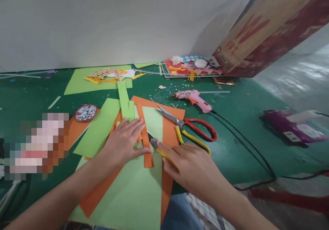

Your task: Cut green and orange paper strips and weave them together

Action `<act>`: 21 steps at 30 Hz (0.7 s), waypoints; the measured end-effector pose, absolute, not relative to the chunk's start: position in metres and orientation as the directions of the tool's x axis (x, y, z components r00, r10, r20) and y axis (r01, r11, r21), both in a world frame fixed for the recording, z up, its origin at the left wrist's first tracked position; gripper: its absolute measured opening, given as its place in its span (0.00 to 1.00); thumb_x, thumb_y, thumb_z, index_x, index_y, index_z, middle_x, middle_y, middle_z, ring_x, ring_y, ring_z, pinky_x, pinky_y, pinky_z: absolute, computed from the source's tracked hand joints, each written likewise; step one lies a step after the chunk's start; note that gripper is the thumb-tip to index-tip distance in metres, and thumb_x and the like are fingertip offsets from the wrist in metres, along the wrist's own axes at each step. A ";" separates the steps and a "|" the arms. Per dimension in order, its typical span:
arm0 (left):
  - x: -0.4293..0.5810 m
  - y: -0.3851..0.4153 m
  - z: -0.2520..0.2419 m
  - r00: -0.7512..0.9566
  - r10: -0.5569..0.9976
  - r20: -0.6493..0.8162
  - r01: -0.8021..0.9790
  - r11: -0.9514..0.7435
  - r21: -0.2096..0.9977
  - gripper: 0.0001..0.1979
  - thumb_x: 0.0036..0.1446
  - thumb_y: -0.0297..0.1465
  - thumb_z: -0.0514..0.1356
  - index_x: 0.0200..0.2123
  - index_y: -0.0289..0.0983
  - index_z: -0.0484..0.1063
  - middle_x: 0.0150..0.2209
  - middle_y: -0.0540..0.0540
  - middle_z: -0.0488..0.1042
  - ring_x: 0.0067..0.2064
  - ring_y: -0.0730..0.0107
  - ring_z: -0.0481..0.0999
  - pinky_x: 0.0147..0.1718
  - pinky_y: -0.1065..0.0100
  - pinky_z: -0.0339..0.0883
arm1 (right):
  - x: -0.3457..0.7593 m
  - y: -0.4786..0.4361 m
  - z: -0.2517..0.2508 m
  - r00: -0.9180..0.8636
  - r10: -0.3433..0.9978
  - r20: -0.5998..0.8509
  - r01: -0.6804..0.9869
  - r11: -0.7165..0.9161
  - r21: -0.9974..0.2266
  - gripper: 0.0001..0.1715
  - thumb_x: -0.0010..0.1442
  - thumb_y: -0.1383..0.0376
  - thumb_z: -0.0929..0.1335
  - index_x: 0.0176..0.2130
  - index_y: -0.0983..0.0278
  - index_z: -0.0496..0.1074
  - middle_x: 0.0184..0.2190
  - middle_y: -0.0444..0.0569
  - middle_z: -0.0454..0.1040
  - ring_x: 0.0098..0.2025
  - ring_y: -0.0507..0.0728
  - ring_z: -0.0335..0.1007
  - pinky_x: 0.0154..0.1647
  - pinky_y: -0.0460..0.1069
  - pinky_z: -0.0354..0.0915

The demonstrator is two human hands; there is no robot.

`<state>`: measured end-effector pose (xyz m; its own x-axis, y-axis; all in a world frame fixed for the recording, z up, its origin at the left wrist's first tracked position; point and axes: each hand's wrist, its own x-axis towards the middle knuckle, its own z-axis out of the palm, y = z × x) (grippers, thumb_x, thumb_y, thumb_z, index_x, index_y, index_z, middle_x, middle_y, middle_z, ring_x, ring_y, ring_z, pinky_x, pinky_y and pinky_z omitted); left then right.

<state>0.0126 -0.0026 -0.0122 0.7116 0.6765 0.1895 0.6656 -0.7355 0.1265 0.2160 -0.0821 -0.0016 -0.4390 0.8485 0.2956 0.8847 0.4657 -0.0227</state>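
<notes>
My left hand lies flat, fingers stretched out, pressing on green and orange paper sheets. Its thumb touches a narrow orange strip. My right hand grips a yellow-handled utility knife, index finger along its back, blade tip at the strip's right edge on the light green sheet. Two narrow green strips lie just beyond my left fingers.
Red-handled scissors and yellow-handled scissors lie right of the paper. A pink glue gun with a black cable sits behind them. A tin of googly eyes is at left. Craft pieces, a cardboard box and a purple power strip stand farther off.
</notes>
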 end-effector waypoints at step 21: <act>0.014 -0.001 -0.014 0.730 0.640 0.239 0.654 -0.756 0.027 0.27 0.65 0.46 0.45 0.53 0.31 0.69 0.57 0.36 0.68 0.59 0.57 0.68 0.58 0.52 0.59 | 0.216 -0.075 -0.002 -0.413 0.863 0.290 0.898 0.440 -0.030 0.19 0.56 0.68 0.64 0.45 0.64 0.76 0.18 0.43 0.74 0.19 0.50 0.64 0.26 0.48 0.51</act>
<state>0.0139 -0.0011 -0.0139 0.7305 0.6397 0.2392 0.6537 -0.7563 0.0265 0.2160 -0.0746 -0.0022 -0.4131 0.8634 0.2897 0.8976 0.4397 -0.0303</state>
